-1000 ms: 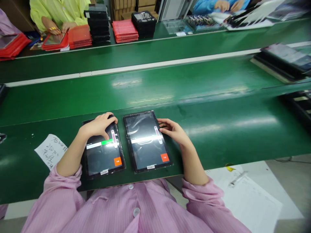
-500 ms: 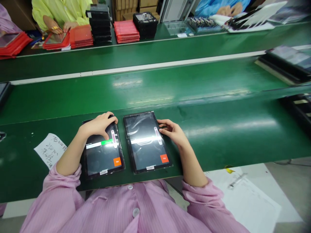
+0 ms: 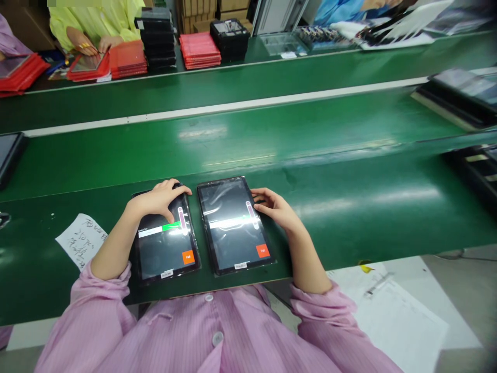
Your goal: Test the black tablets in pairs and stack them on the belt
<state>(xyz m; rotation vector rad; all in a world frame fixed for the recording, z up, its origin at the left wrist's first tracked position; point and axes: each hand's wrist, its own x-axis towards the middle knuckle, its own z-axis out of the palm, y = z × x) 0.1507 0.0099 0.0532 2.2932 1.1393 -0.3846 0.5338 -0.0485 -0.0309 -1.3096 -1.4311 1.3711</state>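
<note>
Two black tablets in clear film lie side by side on the green bench before me. My left hand (image 3: 157,201) arches over the upper part of the left tablet (image 3: 161,254), fingers bent over its top right edge and thumb on the screen by a green button. At the right tablet (image 3: 231,243), my right hand (image 3: 275,209) grips the right edge, thumb at the rim and other fingers curled beside it. Both screens show a volume slider and a red or orange "Fail" box. Each tablet has a small white label at its lower edge.
A handwritten paper (image 3: 81,239) lies left of the tablets. Beyond runs a green belt (image 3: 155,150), with a dark device (image 3: 10,155) left and stacked devices (image 3: 462,98) right. Across it, co-workers sit behind red sleeves (image 3: 200,50) and black stacks (image 3: 156,39). White sheets (image 3: 396,316) lie lower right.
The dark device at the far left has slid rightward, further into view. My left index finger reaches slightly further past the tablet's edge. Both tablets stay in place.
</note>
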